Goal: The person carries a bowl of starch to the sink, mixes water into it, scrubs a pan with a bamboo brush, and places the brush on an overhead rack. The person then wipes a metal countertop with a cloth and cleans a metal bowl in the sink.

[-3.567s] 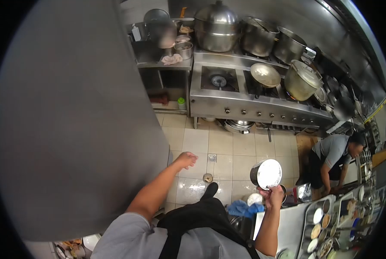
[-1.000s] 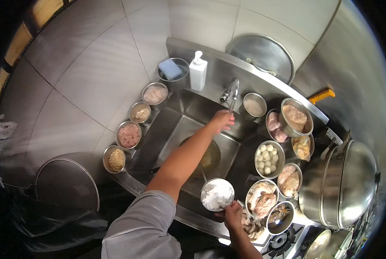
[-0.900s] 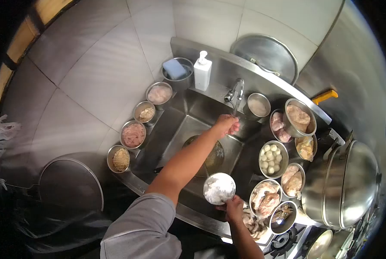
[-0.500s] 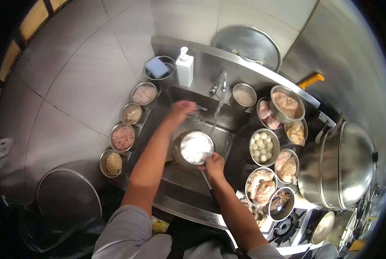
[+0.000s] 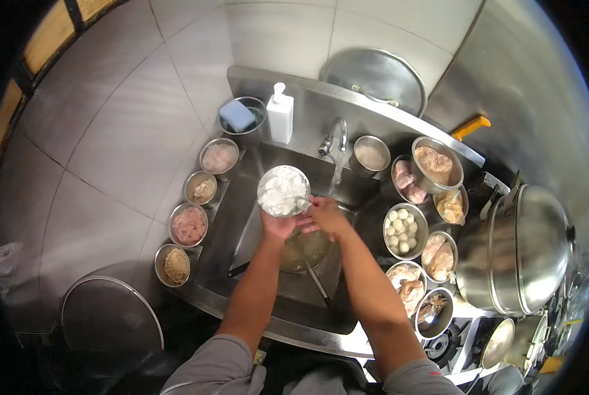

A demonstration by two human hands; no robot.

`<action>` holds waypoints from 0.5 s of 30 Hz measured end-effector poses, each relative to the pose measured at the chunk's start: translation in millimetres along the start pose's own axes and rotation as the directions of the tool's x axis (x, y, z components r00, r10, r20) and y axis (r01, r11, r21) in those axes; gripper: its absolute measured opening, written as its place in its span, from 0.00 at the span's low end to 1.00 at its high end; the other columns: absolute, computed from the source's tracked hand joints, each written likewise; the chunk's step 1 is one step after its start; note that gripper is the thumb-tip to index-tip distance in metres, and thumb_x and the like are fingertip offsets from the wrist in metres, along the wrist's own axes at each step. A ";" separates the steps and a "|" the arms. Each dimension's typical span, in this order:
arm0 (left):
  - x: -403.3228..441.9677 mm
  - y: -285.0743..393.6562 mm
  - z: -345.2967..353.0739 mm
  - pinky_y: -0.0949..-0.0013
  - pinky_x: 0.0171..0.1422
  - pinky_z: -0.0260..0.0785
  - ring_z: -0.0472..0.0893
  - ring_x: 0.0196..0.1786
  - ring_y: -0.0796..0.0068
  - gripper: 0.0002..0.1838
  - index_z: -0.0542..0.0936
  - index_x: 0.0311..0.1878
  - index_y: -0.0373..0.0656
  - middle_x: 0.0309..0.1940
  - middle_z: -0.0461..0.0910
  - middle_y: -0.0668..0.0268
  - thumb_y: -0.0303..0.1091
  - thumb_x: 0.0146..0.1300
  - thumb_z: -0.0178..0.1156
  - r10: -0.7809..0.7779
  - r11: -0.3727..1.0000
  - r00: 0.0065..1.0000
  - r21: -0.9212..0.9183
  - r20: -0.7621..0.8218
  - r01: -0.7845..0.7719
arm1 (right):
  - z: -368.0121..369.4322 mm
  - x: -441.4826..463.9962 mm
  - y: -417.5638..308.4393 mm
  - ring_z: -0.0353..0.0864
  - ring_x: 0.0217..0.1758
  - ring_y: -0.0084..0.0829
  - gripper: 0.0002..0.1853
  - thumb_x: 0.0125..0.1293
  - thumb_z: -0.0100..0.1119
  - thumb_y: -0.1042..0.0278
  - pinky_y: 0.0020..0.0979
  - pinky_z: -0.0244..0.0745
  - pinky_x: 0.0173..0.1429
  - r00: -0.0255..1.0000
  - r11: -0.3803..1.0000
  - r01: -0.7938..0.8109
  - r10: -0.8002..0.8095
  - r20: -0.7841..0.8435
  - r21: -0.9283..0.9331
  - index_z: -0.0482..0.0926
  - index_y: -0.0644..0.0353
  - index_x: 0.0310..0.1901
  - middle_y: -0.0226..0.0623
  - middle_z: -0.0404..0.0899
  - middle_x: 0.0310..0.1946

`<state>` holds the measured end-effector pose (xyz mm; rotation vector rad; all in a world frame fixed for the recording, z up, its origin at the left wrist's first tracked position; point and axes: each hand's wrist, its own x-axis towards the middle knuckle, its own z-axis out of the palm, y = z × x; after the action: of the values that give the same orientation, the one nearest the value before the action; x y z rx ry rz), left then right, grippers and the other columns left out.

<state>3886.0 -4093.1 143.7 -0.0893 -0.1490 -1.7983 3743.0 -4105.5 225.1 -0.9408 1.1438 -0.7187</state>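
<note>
A round metal container of white powdery stuff (image 5: 282,189) is held over the sink (image 5: 242,230). My left hand (image 5: 279,225) supports it from below, with the fingers partly hidden beneath. At its right edge my right hand (image 5: 325,216) grips the rim, where something small and pale shows by the fingers. Water runs from the faucet (image 5: 334,137) just beyond, to the right of the container. Below my hands, a round pan (image 5: 306,251) with a long handle lies in the sink.
Bowls of meat (image 5: 189,225) and crumbs (image 5: 177,265) line the left edge. To the right are white balls (image 5: 401,230), chicken pieces (image 5: 438,255) and a large domed steamer (image 5: 525,250). Behind stand a soap bottle (image 5: 281,117), a blue sponge (image 5: 236,116) and an orange-handled tool (image 5: 471,128).
The view has gone from the stove area to the sink. Water now flows from the faucet. My left hand has moved from the faucet to beneath the container, which has moved farther over the sink.
</note>
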 end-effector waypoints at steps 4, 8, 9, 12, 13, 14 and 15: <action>-3.8 12.8 -13.0 0.41 0.49 0.75 0.76 0.56 0.48 0.35 0.68 0.63 0.48 0.61 0.71 0.55 0.62 0.60 0.47 0.030 0.987 0.973 0.160 -0.231 0.008 | -40.5 17.5 -27.7 0.84 0.30 0.35 0.07 0.63 0.48 0.75 0.33 0.83 0.29 0.987 0.996 0.013 -0.027 -0.160 -0.091 0.72 0.68 0.40 0.44 0.79 0.31; -2.1 10.9 -31.3 0.48 0.64 0.66 0.72 0.61 0.56 0.29 0.70 0.62 0.43 0.60 0.72 0.58 0.54 0.67 0.40 0.070 0.982 0.971 0.189 -0.229 -0.026 | -42.0 47.9 -45.6 0.83 0.28 0.33 0.06 0.64 0.46 0.74 0.29 0.82 0.28 0.949 0.985 0.170 -0.161 -0.271 0.012 0.72 0.66 0.36 0.42 0.78 0.29; -2.4 11.7 -40.3 0.52 0.67 0.64 0.72 0.61 0.57 0.29 0.70 0.61 0.40 0.59 0.73 0.58 0.53 0.68 0.40 0.061 0.982 0.979 0.187 -0.194 -0.024 | -40.8 55.0 -47.7 0.82 0.26 0.32 0.06 0.64 0.45 0.75 0.30 0.81 0.26 0.952 0.981 0.192 -0.180 -0.248 0.022 0.72 0.66 0.36 0.41 0.78 0.27; -0.1 8.2 -48.0 0.52 0.66 0.64 0.73 0.61 0.58 0.30 0.70 0.61 0.40 0.59 0.73 0.58 0.54 0.68 0.41 0.055 0.973 0.971 0.231 -0.232 0.000 | -44.0 75.3 -54.8 0.80 0.24 0.30 0.07 0.64 0.44 0.77 0.31 0.79 0.25 0.971 0.990 0.144 -0.144 -0.190 -0.012 0.73 0.66 0.34 0.40 0.78 0.24; 2.6 8.8 -49.9 0.52 0.66 0.64 0.73 0.61 0.58 0.30 0.70 0.61 0.40 0.59 0.73 0.58 0.54 0.68 0.41 0.051 0.973 0.972 0.230 -0.232 0.004 | -41.1 69.4 -64.2 0.80 0.25 0.30 0.07 0.64 0.43 0.76 0.30 0.79 0.26 0.981 0.990 0.138 -0.140 -0.131 -0.021 0.73 0.65 0.33 0.39 0.78 0.26; 6.0 9.4 -51.5 0.53 0.66 0.65 0.73 0.60 0.59 0.30 0.71 0.61 0.40 0.58 0.74 0.59 0.55 0.67 0.42 0.012 0.959 0.978 0.278 -0.209 0.047 | -39.9 65.5 -71.8 0.80 0.27 0.29 0.08 0.64 0.43 0.76 0.28 0.79 0.28 0.988 0.991 0.132 -0.134 -0.072 -0.031 0.74 0.64 0.32 0.38 0.78 0.27; 8.9 8.8 -53.5 0.54 0.66 0.65 0.74 0.59 0.59 0.30 0.71 0.60 0.40 0.57 0.75 0.59 0.55 0.67 0.43 -0.027 0.942 0.982 0.325 -0.187 0.088 | -44.1 72.0 -72.4 0.81 0.29 0.31 0.07 0.63 0.44 0.77 0.31 0.81 0.31 0.994 0.994 0.106 -0.107 -0.036 -0.036 0.74 0.65 0.32 0.39 0.78 0.28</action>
<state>3893.6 -4111.6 92.5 0.3219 -0.3254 -1.8058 3719.9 -4210.5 253.6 -1.0265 1.1483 -0.8082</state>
